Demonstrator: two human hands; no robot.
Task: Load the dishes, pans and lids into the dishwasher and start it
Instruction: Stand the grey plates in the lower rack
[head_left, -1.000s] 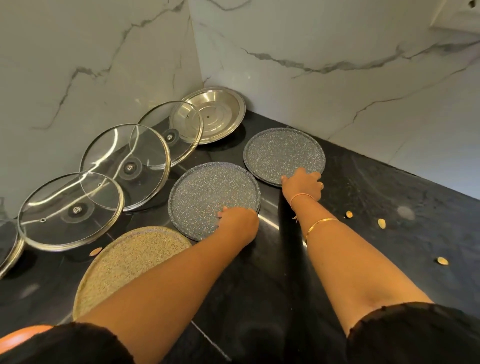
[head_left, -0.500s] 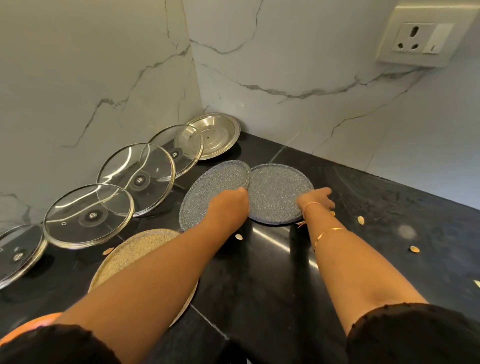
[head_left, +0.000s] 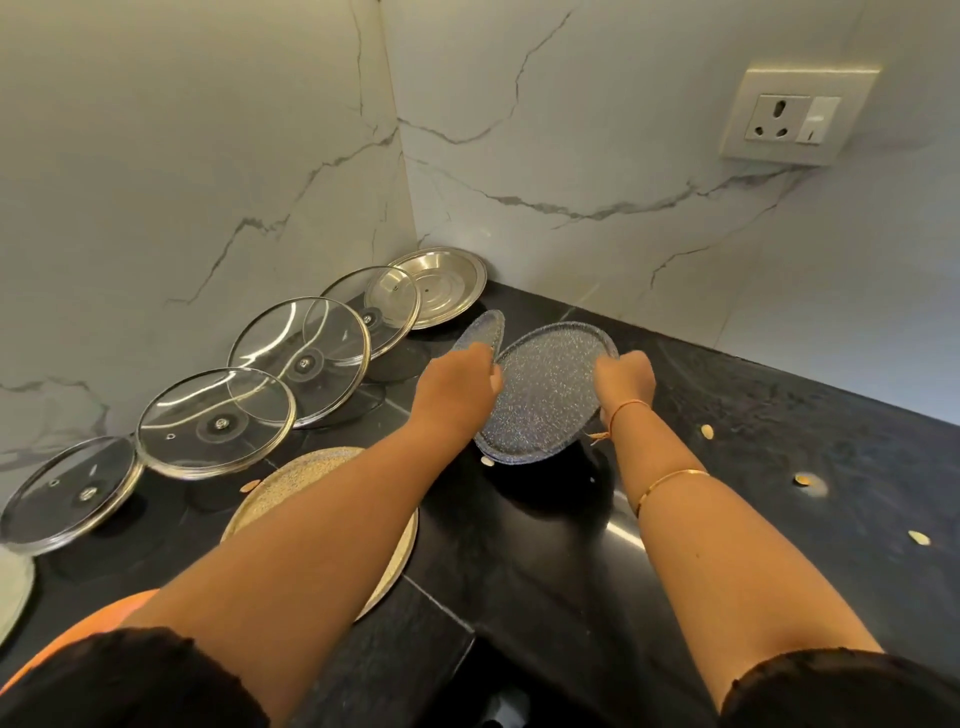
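Both speckled plates had come up off the table (head_left: 727, 426) since a moment earlier: the left hand (head_left: 457, 387) gripped the left plate (head_left: 480, 332) nearly on edge, the right hand (head_left: 626, 376) held the right plate (head_left: 545, 400) tilted, fingers (head_left: 605, 370) clenched on its rim; probably next to the dishwasher, unseen here

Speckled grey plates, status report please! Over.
Left hand grips far speckled grey round plate, tilted. Right hand grips near speckled grey round plate, tilted. Round glass lids close on the left.
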